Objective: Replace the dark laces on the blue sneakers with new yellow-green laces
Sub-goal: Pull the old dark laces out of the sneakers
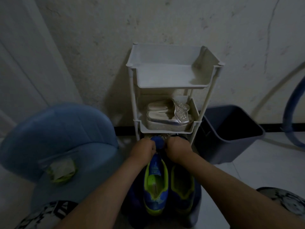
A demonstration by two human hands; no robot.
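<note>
Two blue sneakers with yellow-green lining stand side by side below me, heels toward me. Both hands work at the front of the left sneaker [156,185], near its blue toe. My left hand [144,150] is curled at the left side of its lace area. Across from it, my right hand [179,150] is curled at the right side. What the fingers pinch is too dark to see. The right sneaker [182,187] sits untouched in shadow. A packet with yellow-green laces [61,169] lies on a blue stool [54,136] at my left.
A grey three-tier plastic rack [171,76] stands against the wall just beyond the sneakers, with silver sandals [166,114] on its middle shelf. A dark grey bin [231,131] sits to the right of the rack. My knees show at both lower corners.
</note>
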